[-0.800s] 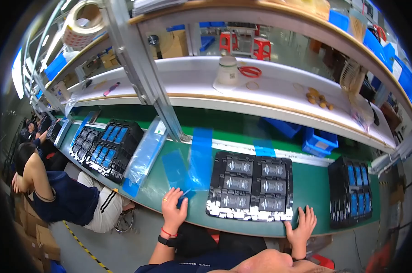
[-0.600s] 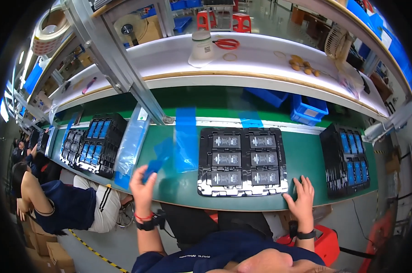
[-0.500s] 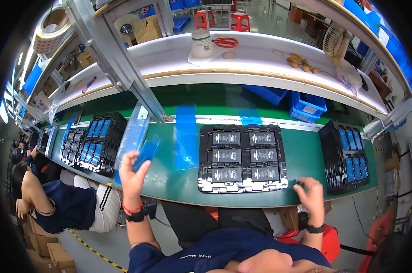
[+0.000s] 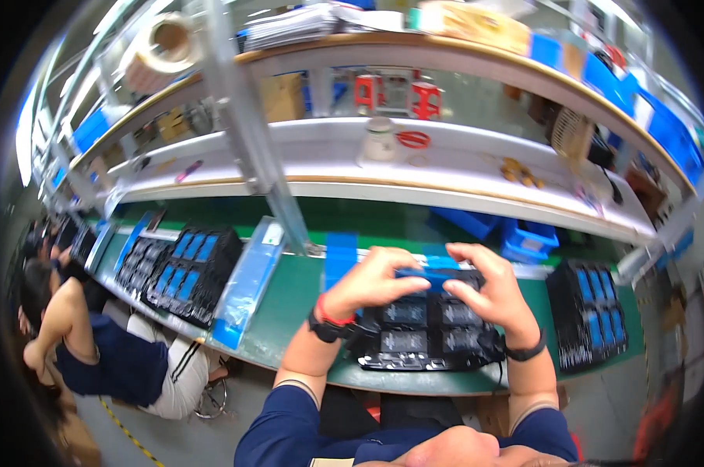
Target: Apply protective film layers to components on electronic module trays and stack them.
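A black plastic tray lies on the green bench in front of me. Its pockets hold several flat, dark battery-like packs with printed faces. Over the tray's far part, a small blue film sheet spans the gap between my hands. My left hand pinches its left end between thumb and fingers. My right hand is curled at its right end, thumb below and forefinger above. Motion blur softens the exact finger contact. My hands and the film hide the tray's far row.
Stacked black trays with blue-covered packs stand at right, others at left. Clear plastic sleeves lie beside the metal post. Blue bins sit under the white shelf. A seated person is at left.
My left hand has carried the blue film rightward over the tray. My right hand has come in from the tray's right side to meet it. The view has tilted upward.
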`<state>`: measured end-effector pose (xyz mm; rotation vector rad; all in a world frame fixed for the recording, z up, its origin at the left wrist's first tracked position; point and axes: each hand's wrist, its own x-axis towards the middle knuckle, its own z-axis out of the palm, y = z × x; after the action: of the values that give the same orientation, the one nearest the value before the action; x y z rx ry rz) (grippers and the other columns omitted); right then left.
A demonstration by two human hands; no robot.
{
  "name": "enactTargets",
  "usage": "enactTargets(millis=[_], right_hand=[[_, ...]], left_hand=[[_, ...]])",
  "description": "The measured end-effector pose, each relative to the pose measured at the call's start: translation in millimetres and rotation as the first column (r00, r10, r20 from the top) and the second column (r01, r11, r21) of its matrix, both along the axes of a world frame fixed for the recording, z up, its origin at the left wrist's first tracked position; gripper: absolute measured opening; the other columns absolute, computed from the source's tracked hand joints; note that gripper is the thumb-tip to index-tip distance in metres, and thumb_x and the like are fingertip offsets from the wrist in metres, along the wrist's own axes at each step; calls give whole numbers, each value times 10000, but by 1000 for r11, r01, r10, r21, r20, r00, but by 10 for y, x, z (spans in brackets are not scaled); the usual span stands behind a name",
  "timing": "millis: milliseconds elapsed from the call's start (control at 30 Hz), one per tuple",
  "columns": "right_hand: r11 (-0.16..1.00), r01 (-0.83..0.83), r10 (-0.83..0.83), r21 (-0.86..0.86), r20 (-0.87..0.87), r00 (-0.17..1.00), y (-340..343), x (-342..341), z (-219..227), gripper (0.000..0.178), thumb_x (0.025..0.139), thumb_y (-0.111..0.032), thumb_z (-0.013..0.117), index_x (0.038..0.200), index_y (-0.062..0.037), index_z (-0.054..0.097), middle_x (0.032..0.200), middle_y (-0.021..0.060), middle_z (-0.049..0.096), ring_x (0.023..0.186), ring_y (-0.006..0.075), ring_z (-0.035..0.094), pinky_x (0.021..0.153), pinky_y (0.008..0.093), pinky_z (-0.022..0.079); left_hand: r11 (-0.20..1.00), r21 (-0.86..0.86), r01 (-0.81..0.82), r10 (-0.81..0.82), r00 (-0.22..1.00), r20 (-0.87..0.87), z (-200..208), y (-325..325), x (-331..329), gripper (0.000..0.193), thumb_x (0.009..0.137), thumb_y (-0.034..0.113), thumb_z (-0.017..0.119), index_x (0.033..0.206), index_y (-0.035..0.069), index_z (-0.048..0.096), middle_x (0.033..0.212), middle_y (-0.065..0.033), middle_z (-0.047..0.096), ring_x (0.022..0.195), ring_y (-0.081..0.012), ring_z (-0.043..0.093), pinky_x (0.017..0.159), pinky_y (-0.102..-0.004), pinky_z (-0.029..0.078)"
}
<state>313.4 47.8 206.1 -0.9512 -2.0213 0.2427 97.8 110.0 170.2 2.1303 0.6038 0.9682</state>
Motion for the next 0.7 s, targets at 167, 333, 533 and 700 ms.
enactTargets(millis=[167,333,533,700], right_hand=[[991,60,-59,-119,6,998,103,-109,-218,276,710,-62,721,954,11,616,830,131,638,773,222,635,713,306,493],[967,91,-162,-238,-302,939,182,-85,-543,145,794,45,614,926,21,559,850,44,544,755,107,524,690,222,430],[973,113,-179,-200,-355,917,239,-165,-775,157,841,34,593,979,12,520,912,37,514,807,88,494,710,200,409],[967,192,-245,-165,-420,874,188,6,-735,144,851,48,572,971,-3,512,880,22,499,779,78,482,701,189,408]], left_hand=[[988,153,-8,-1,998,61,-163,129,85,221,761,221,684,788,3,654,733,-143,618,733,-299,614,643,-365,472],[970,222,-101,102,995,6,-58,98,75,252,712,249,695,784,12,649,760,-154,619,766,-336,593,696,-409,456],[828,357,-432,305,882,360,152,-169,-371,257,719,206,703,867,22,602,838,-111,611,793,-296,570,733,-366,443],[847,338,-410,62,707,704,402,-956,-1000,119,714,11,684,709,45,570,705,-58,604,631,-214,574,554,-342,439]])
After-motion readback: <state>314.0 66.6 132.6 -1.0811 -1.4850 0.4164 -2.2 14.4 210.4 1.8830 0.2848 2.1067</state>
